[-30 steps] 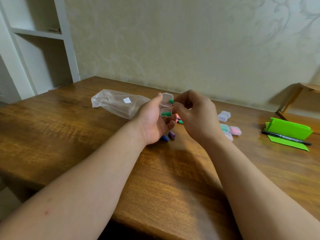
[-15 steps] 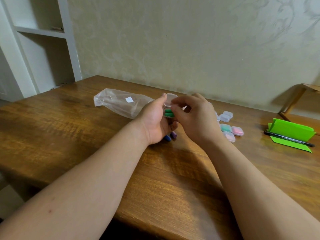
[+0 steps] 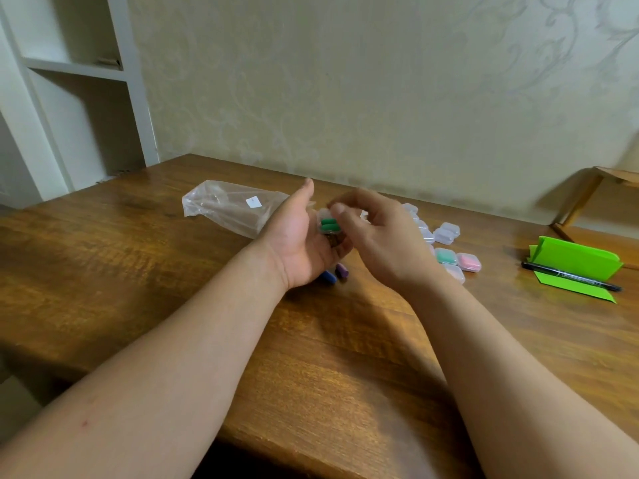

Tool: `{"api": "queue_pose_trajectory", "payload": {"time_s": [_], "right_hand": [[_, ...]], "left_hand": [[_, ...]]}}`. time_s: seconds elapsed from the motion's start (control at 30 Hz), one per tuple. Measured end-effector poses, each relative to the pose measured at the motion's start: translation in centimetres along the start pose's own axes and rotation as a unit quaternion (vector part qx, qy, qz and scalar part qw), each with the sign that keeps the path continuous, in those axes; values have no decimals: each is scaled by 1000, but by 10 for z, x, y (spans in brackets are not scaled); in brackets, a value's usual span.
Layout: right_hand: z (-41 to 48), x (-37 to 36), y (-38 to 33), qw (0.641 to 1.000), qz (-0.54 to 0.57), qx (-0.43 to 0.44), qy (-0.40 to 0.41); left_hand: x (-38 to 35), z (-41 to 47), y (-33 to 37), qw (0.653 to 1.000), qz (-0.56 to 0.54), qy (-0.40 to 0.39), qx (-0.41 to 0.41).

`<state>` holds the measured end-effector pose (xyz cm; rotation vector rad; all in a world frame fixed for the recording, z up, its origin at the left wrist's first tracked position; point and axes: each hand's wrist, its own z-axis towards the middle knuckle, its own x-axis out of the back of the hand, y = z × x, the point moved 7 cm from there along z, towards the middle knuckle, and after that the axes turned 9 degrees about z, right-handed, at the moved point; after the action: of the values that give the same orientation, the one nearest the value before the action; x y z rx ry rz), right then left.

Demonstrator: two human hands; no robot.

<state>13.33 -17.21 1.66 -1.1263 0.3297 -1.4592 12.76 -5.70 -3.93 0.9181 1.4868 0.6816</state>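
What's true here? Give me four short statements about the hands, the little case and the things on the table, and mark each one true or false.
1. The left hand holds a small clear case with green earplugs inside. True.
2. The black marker lies on the plastic bag. False: it lies on the green paper, far to the right of the bag.
3. A purple earplug lies on the table just below the left hand. True.
4. The right hand grips the pink case. False: the pink case sits untouched on the table, and the right hand's curled fingers are at the top of the small clear case.
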Motion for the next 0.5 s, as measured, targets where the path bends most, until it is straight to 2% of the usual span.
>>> {"api": "queue_pose_trajectory", "payload": {"time_s": [0.13, 0.27, 0.4, 0.5], "right_hand": [[-4, -10, 4, 996, -77, 21, -33], [-2, -3, 8, 999, -38, -6, -12], [-2, -1, 10, 999, -29, -11, -22], [-3, -2, 12, 999, -34, -8, -28]], "left_hand": [[0, 2, 0, 1000, 11, -15, 2], [-4, 3, -1, 998, 59, -17, -21], [-2, 7, 1, 990, 114, 27, -74], [3, 9, 3, 989, 112, 50, -86]]}}
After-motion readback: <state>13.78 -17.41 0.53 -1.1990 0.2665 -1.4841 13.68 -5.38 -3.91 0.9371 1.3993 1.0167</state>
